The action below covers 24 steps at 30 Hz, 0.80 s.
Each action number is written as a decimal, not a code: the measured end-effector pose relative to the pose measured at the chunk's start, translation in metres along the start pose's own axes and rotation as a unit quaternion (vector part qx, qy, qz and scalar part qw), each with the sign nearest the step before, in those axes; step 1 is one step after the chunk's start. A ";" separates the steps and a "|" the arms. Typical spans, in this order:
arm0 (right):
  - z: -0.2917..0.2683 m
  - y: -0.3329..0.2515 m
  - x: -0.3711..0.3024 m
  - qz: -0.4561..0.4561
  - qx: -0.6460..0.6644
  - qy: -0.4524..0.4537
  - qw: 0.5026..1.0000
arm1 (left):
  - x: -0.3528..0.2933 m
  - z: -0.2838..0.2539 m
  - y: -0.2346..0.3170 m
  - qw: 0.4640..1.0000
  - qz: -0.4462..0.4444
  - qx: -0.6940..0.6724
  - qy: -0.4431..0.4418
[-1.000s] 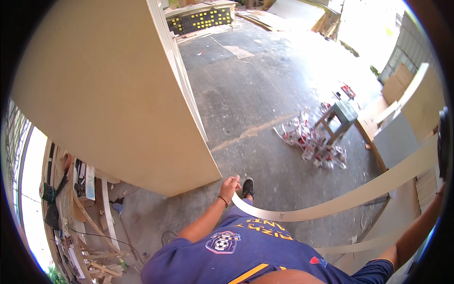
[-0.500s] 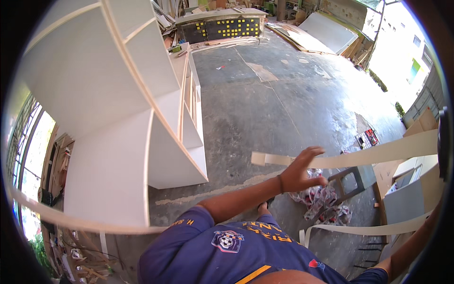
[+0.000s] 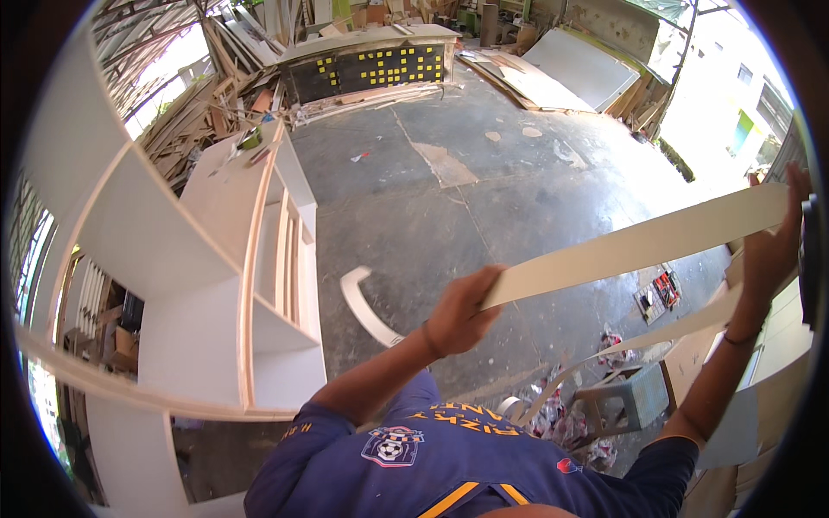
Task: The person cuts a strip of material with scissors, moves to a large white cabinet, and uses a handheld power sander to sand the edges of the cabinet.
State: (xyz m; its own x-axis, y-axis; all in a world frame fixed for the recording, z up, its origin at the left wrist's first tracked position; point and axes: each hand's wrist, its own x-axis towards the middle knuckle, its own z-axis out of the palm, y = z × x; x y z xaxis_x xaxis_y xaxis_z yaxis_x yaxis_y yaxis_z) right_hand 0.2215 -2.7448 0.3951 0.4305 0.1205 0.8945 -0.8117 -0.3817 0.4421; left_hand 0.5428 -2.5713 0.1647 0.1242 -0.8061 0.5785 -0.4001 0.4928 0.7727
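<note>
A long cream strip of edge banding (image 3: 639, 237) stretches across in front of me. My left hand (image 3: 465, 312) is closed around it, and a loose curled end hangs beyond that hand over the floor. At the far right, my right hand (image 3: 771, 246) grips the strip with its fingers up at the strip's edge; part of its hold is hidden. Another length of the banding droops below the right hand toward the floor. To my left stands a large white open-shelved cabinet (image 3: 194, 337) with bare wood-coloured edges, apart from both hands.
A grey plastic stool (image 3: 623, 404) stands at lower right beside crumpled clear plastic (image 3: 553, 414). A tool tray (image 3: 658, 295) lies on the concrete floor (image 3: 414, 224). Farther back are a dark counter with yellow squares (image 3: 371, 71), leaning boards (image 3: 583, 69) and scrap wood (image 3: 233, 95).
My left hand, formerly spread over the strip, is now closed on it and lower to the left. My right hand has come into view, raised. The cabinet appears farther left as the view turned.
</note>
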 end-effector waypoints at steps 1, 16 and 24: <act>0.035 -0.010 -0.004 -0.015 -0.024 0.025 0.999 | 0.008 -0.014 -0.020 0.999 0.013 0.015 0.033; 0.430 -0.121 -0.207 0.412 0.013 -0.200 0.889 | 0.284 -0.198 -0.246 0.970 -0.086 -0.178 0.145; 0.573 -0.168 -0.395 0.530 0.153 -0.269 0.790 | 0.444 -0.284 -0.431 0.916 -0.050 -0.149 0.369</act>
State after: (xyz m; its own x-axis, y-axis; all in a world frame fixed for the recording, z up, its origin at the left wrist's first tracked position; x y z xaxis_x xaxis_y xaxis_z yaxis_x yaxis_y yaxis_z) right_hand 0.4136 -3.2533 -0.0709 -0.2537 -0.7901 0.5580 -0.7309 -0.2212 -0.6456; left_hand 1.0279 -3.0486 0.1625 0.7707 -0.4662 0.4345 -0.1006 0.5843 0.8053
